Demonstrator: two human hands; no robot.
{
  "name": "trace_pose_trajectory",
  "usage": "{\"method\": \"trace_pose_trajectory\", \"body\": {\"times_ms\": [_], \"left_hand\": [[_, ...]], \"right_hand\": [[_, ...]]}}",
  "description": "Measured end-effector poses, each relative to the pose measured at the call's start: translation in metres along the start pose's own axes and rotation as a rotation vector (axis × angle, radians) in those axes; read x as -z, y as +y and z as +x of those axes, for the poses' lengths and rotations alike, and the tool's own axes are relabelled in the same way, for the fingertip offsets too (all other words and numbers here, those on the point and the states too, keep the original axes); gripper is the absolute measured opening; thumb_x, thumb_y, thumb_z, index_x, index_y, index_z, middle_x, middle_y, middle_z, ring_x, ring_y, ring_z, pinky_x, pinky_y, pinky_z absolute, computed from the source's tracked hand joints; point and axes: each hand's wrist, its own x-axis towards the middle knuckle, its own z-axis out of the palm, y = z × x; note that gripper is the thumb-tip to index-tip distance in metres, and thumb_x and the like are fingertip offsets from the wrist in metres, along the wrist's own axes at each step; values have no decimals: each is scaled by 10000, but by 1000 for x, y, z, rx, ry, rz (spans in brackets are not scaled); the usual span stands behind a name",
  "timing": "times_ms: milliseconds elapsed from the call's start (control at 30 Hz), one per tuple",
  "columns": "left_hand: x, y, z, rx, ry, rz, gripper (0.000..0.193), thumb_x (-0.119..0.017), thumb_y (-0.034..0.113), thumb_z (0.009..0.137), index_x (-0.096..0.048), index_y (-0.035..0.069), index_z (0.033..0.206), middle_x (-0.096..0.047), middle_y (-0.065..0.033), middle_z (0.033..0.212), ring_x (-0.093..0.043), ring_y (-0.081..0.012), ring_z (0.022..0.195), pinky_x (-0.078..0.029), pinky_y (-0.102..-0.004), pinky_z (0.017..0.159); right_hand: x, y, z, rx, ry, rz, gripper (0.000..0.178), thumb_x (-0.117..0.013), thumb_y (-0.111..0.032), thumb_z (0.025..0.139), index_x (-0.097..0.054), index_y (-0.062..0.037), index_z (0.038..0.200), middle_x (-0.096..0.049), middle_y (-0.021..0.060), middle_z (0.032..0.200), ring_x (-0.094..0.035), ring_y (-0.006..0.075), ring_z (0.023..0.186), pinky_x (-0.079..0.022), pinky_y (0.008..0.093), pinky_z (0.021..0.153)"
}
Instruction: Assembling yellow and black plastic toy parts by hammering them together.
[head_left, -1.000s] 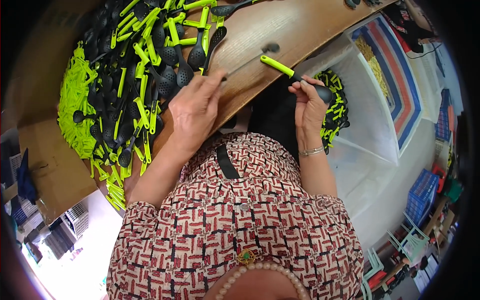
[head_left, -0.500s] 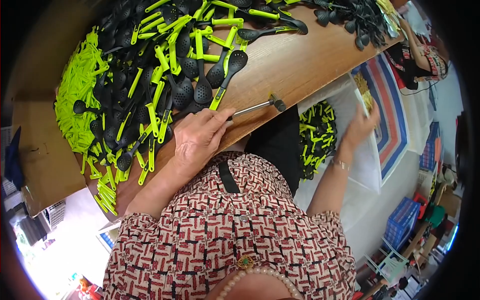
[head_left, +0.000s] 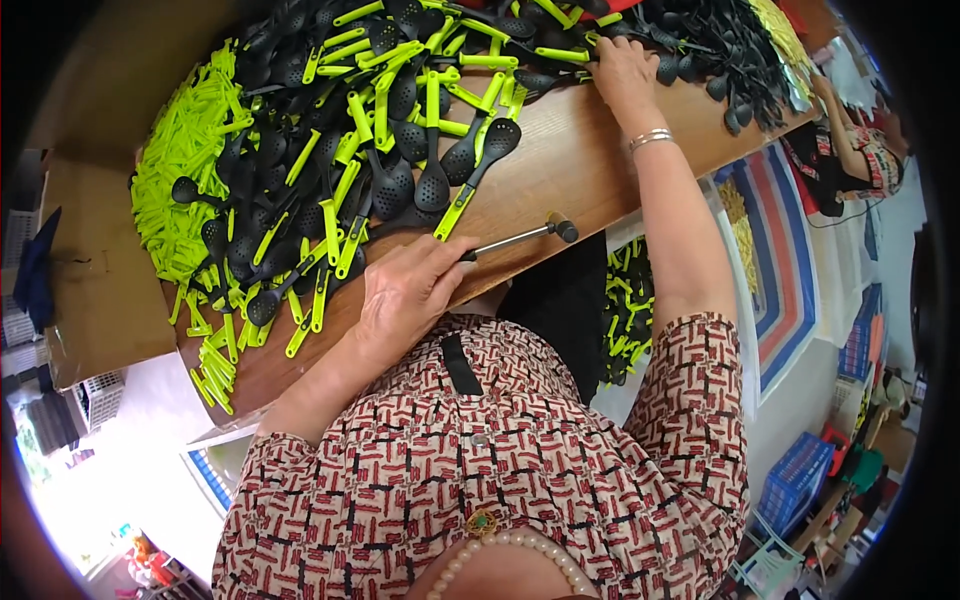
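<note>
My left hand (head_left: 408,295) rests at the table's near edge, closed around the dark grip of a small hammer (head_left: 510,240). The hammer's metal shaft and dark head point to the right. Across the table, my right hand (head_left: 625,80) has its fingers curled down at the lime handle end of a black spoon (head_left: 538,82); the fingertips are partly hidden. Between the hands lies a black slotted spoon (head_left: 497,140) with a lime and black handle. Left of it spreads a heap of similar slotted spoons (head_left: 390,185).
Loose lime handle pieces (head_left: 185,180) are piled at the far left beside a cardboard box (head_left: 110,270). Black spoon parts (head_left: 715,50) fill the far right. Below the table edge, finished-looking lime-and-black pieces (head_left: 628,310) lie in a white sack. Another person's arm (head_left: 835,125) shows at right.
My right hand has moved from beside the white sack below the table up to the far side of the tabletop. The left hand keeps its hold on the hammer. The view has shifted slightly.
</note>
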Motion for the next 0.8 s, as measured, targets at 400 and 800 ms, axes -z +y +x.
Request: {"method": "trace_pose_trajectory", "body": {"times_ms": [400, 800], "left_hand": [[-10, -3, 10, 299, -72, -397, 257, -702, 114, 928, -706, 0, 1158, -730, -151, 954, -714, -221, 874, -535, -306, 805], [-37, 18, 38, -145, -104, 153, 315, -674, 143, 920, -674, 158, 1234, -634, -70, 856, -647, -298, 696, -514, -397, 627]], "right_hand": [[119, 19, -111, 15, 91, 364, 138, -620, -183, 937, -661, -90, 845, -667, 50, 706, -681, 238, 664, -506, 338, 595], [154, -17, -205, -822, -789, 1275, 231, -602, -164, 999, -682, 16, 878, -610, 19, 654, -560, 101, 496, -445, 241, 473]]}}
